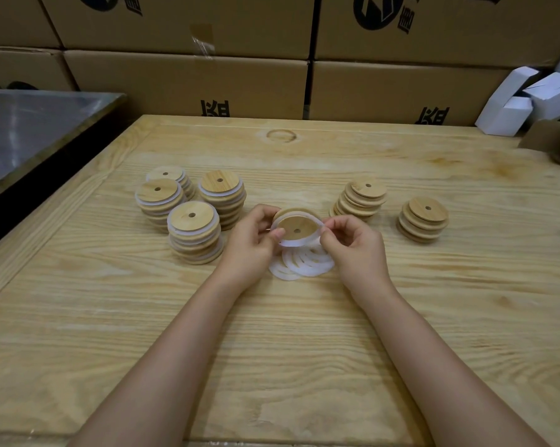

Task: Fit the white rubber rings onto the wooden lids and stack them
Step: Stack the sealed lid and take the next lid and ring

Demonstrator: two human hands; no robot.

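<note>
The lid [296,229] is held just above the table [304,333], tilted toward the camera, over the loose rings [306,266]. The left grip [256,240] is curled round the lid's left edge, its thumb pressing the ring [298,244] against the rim there. The right grip [352,243] pinches the ring's right side between thumb and forefinger and draws it outward. The ring looks seated along the near and left edge, but on the right it stands off the wood. To finish well, I would make the left thumb a firm anchor so the seated part cannot creep off. Then stretch the free side only enough to clear the rim and roll it into place, working round the edge. Watch for a twist, since the band should lie flat all round. Too hard a pull may spring it back off. Once the ring is snug, the lid likely belongs on the ringed stacks [193,235] at left, apart from the bare stacks [362,198] at right.
</note>
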